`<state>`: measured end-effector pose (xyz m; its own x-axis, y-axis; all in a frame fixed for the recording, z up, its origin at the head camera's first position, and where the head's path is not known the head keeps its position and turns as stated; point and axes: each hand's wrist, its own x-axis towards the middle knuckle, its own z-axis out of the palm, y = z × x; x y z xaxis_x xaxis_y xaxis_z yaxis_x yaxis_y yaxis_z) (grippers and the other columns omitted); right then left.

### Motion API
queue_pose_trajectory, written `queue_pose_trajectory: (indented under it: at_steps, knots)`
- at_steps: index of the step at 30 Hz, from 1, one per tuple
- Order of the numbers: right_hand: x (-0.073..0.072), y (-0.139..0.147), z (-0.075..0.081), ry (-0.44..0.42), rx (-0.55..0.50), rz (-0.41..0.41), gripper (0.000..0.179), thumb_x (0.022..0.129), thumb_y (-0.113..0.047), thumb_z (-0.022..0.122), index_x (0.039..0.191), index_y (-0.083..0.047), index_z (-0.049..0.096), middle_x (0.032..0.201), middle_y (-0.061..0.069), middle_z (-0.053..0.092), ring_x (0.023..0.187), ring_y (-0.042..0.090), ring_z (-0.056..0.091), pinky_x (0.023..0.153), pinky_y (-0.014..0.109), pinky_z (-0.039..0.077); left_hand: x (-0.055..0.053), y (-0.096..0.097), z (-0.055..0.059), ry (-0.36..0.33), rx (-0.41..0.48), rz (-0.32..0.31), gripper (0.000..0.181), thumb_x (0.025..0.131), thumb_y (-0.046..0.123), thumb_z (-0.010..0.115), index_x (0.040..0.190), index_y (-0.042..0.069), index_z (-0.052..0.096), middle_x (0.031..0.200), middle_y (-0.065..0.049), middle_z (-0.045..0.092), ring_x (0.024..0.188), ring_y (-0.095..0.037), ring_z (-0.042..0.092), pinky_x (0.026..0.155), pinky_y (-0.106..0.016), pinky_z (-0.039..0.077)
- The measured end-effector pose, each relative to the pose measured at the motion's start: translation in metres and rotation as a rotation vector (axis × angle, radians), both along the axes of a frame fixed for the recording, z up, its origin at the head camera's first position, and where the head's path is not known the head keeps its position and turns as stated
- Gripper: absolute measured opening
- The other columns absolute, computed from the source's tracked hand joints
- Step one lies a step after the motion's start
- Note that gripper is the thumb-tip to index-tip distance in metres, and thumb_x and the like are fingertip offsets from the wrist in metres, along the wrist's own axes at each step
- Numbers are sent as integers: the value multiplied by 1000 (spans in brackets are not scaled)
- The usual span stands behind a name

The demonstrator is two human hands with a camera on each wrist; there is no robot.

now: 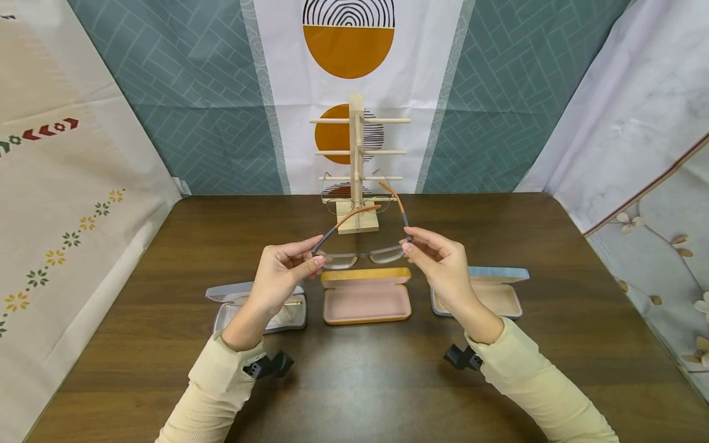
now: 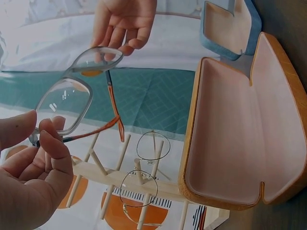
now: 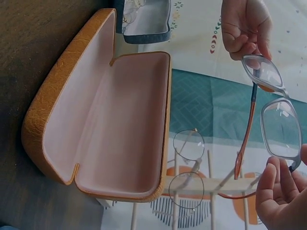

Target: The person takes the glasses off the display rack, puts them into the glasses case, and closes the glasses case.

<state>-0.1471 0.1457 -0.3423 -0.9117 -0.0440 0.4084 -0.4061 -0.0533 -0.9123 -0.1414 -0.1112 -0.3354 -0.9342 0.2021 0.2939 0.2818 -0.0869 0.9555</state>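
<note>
Both hands hold one pair of eyeglasses with clear lenses and grey-and-orange temples, which point away toward the stand. The left hand pinches the frame at its left hinge, and the right hand pinches the right hinge. In the left wrist view the temples are unfolded. Below the glasses lies an open yellow case with a pink lining. Beyond them, thin round wire glasses hang on the lowest part of a wooden display stand.
At the left, an open grey case has gold-trimmed glasses in it, partly behind the left arm. An open blue case with a beige lining stands at the right, partly behind the right hand. Patterned cloths enclose the wooden table.
</note>
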Motion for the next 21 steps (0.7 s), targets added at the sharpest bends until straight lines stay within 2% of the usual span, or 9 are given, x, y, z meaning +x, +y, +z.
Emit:
queue_pose_trajectory:
  at_steps: [14,21]
  knots:
    - [0,0,0,-11,30,-3,28,82,7,61,110,13,58,83,-6,68,71,10,61,64,21,52,-1,-3,-2,51,-48,-26,33,80,-14,59,112,-17,54,78,8,67,60,-7,57,52,-17,44]
    - [0,0,-1,-12,52,-17,28,82,6,62,109,11,59,82,-7,67,70,10,61,63,21,52,-1,-3,-2,64,-82,-11,31,80,-14,59,110,-17,56,77,8,66,59,-6,55,51,-18,44]
